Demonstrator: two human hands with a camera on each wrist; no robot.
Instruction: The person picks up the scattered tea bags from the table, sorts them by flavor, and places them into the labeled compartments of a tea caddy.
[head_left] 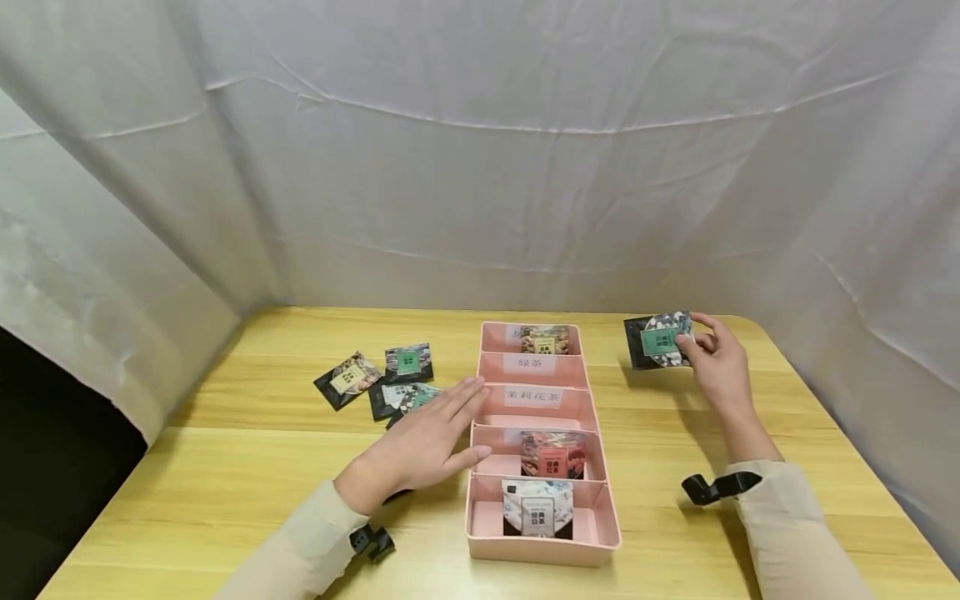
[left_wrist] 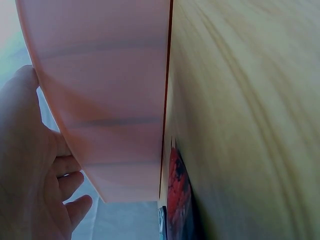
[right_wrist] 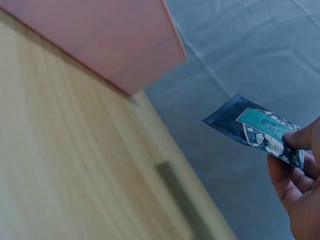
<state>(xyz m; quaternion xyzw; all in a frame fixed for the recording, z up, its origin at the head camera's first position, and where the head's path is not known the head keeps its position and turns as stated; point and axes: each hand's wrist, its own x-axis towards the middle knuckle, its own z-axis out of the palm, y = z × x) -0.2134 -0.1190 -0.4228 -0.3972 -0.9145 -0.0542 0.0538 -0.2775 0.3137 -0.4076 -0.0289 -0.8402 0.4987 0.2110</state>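
Observation:
A pink divided box [head_left: 543, 550] stands lengthwise on the table, with paper labels in its far compartments. My left hand [head_left: 431, 442] rests against its left rim, fingers fairly straight; the left wrist view shows the thumb and fingertips along the box edge [left_wrist: 95, 187]. To the right of the box, my right hand [head_left: 720, 367] pinches a tea sachet [head_left: 660, 342] with a green label, raised above the table. Inside the box, a yellow-labelled sachet [head_left: 545, 340] lies in the farthest compartment, a red one [head_left: 552, 457] in the second nearest, and a white one [head_left: 537, 510] in the nearest.
Left of the box lie several loose sachets: a yellow-labelled one [head_left: 348, 381], a green-labelled one [head_left: 408, 362], and others partly behind my left hand. A red-patterned sachet [left_wrist: 179, 195] lies close beside the box. A pale curtain [head_left: 525, 167] hangs behind the table.

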